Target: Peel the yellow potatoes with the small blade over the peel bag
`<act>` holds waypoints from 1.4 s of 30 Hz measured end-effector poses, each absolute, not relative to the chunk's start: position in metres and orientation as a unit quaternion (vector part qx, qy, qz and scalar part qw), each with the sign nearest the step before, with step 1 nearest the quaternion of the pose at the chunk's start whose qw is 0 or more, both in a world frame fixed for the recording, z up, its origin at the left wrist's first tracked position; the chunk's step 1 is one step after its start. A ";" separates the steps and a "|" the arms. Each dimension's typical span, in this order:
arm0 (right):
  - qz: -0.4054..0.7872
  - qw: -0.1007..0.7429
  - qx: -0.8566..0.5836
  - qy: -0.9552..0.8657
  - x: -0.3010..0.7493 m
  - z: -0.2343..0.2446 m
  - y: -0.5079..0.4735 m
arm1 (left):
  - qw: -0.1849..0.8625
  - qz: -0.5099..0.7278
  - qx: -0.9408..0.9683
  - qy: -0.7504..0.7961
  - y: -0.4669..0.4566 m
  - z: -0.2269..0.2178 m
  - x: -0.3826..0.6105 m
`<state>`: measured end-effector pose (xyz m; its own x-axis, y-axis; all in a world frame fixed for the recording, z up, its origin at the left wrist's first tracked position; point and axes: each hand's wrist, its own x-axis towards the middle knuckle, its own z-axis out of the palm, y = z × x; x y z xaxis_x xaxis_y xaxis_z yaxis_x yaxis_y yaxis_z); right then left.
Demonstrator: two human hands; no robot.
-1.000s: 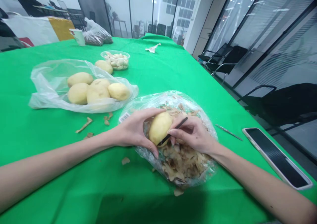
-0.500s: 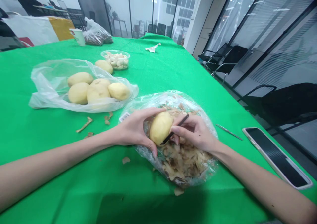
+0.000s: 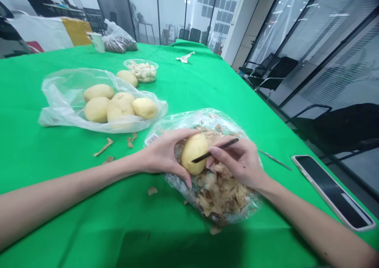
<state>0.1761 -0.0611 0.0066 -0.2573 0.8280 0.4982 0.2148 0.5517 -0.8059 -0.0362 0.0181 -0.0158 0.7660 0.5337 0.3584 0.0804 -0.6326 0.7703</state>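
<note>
My left hand (image 3: pixel 168 153) is closed around the side of a pale yellow potato (image 3: pixel 189 149), thumb below and fingers above. In my right hand (image 3: pixel 241 159) is a thin black stick-like tool (image 3: pixel 223 145), pinched between thumb and fingers. Its tip lies against the front of the potato; what kind of tool it is I cannot tell. Beneath both hands a clear plastic bag (image 3: pixel 183 120) spreads out, heaped with brown and cream potato peelings (image 3: pixel 223 195). Part of the heap is hidden by the hands.
Left of the peelings, a white plastic bag (image 3: pixel 63 116) holds several potatoes (image 3: pixel 97 109). Behind it are another potato (image 3: pixel 127 78) and a tub of garlic cloves (image 3: pixel 143 71). To the right lie a thin metal tool (image 3: pixel 275 160) and a phone (image 3: pixel 333 193). A paper cup (image 3: pixel 97 43) stands farther back.
The black tool has swung from a steep slant to a flatter one, its tip a little higher on the potato. My right hand has turned slightly and drawn right. The left keeps its hold.
</note>
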 end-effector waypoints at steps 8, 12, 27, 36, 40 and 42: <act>0.220 0.513 -0.384 -0.735 0.175 0.005 -0.061 | 0.388 0.292 0.856 0.176 0.017 -0.015 -0.035; 0.219 0.544 -0.395 -0.708 0.175 0.005 -0.060 | 0.368 0.290 0.867 0.172 0.017 -0.014 -0.035; 0.275 0.609 -0.411 -0.619 0.172 0.003 -0.056 | 0.358 0.282 0.867 0.202 0.014 -0.012 -0.033; 0.408 0.620 -0.385 -0.548 0.174 -0.002 -0.050 | 0.360 0.298 0.860 0.206 0.012 -0.008 -0.034; 0.499 0.573 -0.357 -0.544 0.170 -0.002 -0.051 | 0.342 0.302 0.875 0.163 0.012 -0.006 -0.034; 0.508 0.559 -0.358 -0.549 0.168 -0.003 -0.051 | 0.339 0.300 0.879 0.153 0.012 -0.005 -0.033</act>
<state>0.1679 -0.0511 -0.0028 -0.1191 0.9612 0.2489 -0.1744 0.2265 -0.9583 -0.0331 0.0123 -0.0052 0.7733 0.4714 0.4241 0.0650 -0.7242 0.6865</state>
